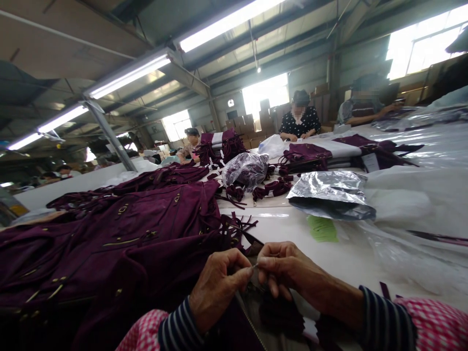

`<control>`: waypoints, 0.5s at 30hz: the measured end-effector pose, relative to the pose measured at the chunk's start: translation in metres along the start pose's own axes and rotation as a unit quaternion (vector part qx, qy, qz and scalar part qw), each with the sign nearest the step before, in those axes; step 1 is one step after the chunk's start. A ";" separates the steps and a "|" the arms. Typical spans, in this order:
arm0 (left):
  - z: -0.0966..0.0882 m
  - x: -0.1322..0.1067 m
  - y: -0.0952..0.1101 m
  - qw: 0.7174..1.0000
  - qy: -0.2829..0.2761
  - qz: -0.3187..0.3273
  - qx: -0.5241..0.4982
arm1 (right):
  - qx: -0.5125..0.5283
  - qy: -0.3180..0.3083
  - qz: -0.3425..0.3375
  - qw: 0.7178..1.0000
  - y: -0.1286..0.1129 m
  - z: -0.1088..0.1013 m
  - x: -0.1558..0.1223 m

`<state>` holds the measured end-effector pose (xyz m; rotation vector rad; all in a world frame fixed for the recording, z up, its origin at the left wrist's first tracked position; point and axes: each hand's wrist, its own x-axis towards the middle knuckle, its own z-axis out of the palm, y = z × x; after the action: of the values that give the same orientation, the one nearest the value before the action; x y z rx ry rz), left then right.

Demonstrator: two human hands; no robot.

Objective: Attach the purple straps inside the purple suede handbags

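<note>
Nearer the wearer than the silver foil bag (331,192), and to its left, the left hand (221,280) pinches thumb against forefinger, its other fingers curled. The right hand (292,268) meets it fingertip to fingertip, also pinched nearly closed. Both grip a small pale piece (255,266), too tiny to identify, nearer than the foil bag and left of it. Below the hands lies a dark item with a zip (252,326), partly hidden by them.

Left of the foil bag, a heap of purple bags (153,234) crowds up to the left hand. Clear plastic sheeting (413,243) spreads to the foil bag's right. A green paper (322,229) lies just at its near edge. Left of it and slightly beyond sits a plastic-wrapped bundle (246,170).

Counted: one foil bag, one green paper, one wrapped bundle; two stacks beyond the foil bag, a taller stack (221,146) off left and a lower stack (310,155) just behind. The heaped bags overlap too much to count. Three people, one in a dotted top (300,119), sit farther beyond.
</note>
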<state>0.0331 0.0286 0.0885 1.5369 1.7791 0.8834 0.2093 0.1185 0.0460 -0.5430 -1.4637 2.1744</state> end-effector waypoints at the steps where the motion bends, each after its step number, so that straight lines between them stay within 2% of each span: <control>1: 0.000 -0.001 0.000 1.000 0.001 -0.001 -0.001 | 0.003 -0.003 -0.003 1.000 0.000 0.000 0.000; 15: 0.001 -0.002 0.000 1.000 -0.002 0.011 0.021 | 0.001 0.011 -0.001 1.000 0.002 0.001 0.002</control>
<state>0.0344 0.0266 0.0879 1.5867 1.7921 0.8583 0.2064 0.1181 0.0443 -0.5640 -1.4490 2.1615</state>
